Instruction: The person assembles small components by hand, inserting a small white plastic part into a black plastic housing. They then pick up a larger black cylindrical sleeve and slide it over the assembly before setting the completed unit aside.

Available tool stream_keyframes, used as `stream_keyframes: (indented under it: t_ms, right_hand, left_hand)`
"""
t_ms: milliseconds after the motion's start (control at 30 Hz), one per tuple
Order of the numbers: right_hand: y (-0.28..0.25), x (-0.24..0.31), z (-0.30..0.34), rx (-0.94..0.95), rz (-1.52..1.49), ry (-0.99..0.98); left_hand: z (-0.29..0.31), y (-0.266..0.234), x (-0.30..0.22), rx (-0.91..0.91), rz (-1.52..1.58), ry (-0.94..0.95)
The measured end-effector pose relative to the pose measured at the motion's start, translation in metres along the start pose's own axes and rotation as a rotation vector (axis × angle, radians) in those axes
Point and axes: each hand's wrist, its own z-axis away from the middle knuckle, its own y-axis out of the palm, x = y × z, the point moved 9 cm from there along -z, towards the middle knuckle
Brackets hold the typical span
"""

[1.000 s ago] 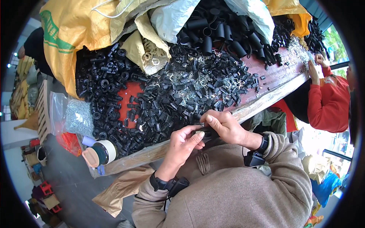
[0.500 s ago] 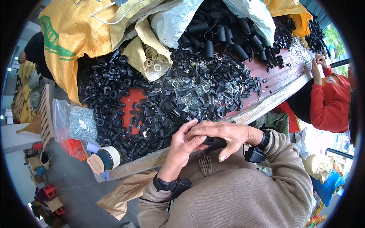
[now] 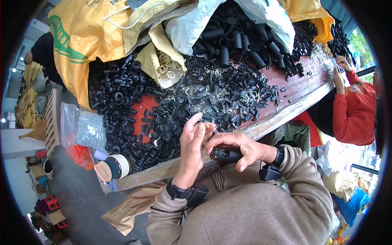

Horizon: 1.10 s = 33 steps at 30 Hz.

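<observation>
My right hand (image 3: 250,149) is wrapped round a black plastic cylinder (image 3: 226,154) with slots at its left end, held just in front of the table edge. Close beside that slotted end is my left hand (image 3: 192,149), raised with its fingers apart; I see nothing in it, though its fingertips partly overlap the dark pile. Beyond both hands lies a heap of small black plastic pieces (image 3: 179,112) mixed with shiny metal clips (image 3: 214,96). Black ring-ended fittings (image 3: 118,96) are piled farther left.
Larger black tubes (image 3: 245,43) spill from a white sack (image 3: 190,26) at the back. A yellow sack (image 3: 77,45), a bag of screws (image 3: 91,130) and a lidded jar (image 3: 118,166) stand left. The wooden table edge (image 3: 281,110) runs before me. A person in red (image 3: 354,112) works at the right.
My left hand has drawn back from the right hand and opened upward. The black cylinder, mostly covered before, now shows its slotted end in my right hand. The view has shifted slightly.
</observation>
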Motion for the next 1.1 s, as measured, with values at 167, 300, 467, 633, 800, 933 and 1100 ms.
stream_keyframes:
  t_ms: [167, 300, 467, 633, 800, 933, 1100]
  right_hand:
    - [0.006, -0.006, -0.002, 0.019, -0.079, 0.005]
    - [0.005, -0.012, -0.006, 0.020, -0.093, 0.070]
    - [0.008, -0.016, -0.006, -0.021, -0.095, 0.092]
    - [0.012, -0.017, -0.003, -0.074, -0.140, 0.060]
    - [0.010, -0.009, -0.003, -0.073, -0.028, -0.024]
    - [0.009, 0.000, -0.003, -0.015, 0.152, -0.072]
    - [0.007, 0.011, 0.003, -0.070, 0.221, -0.077]
  left_hand:
    - [-0.003, 0.018, -0.001, 0.046, 0.055, 0.011]
    - [-0.008, 0.017, 0.006, 0.082, 0.112, -0.013]
    - [-0.007, 0.017, 0.004, 0.121, 0.172, 0.016]
    - [-0.003, 0.017, 0.004, 0.131, 0.196, 0.035]
    - [0.001, 0.023, -0.005, 0.138, 0.145, 0.083]
    - [0.002, 0.028, -0.004, 0.167, 0.120, 0.052]
    - [0.010, 0.037, -0.019, 0.175, 0.008, 0.141]
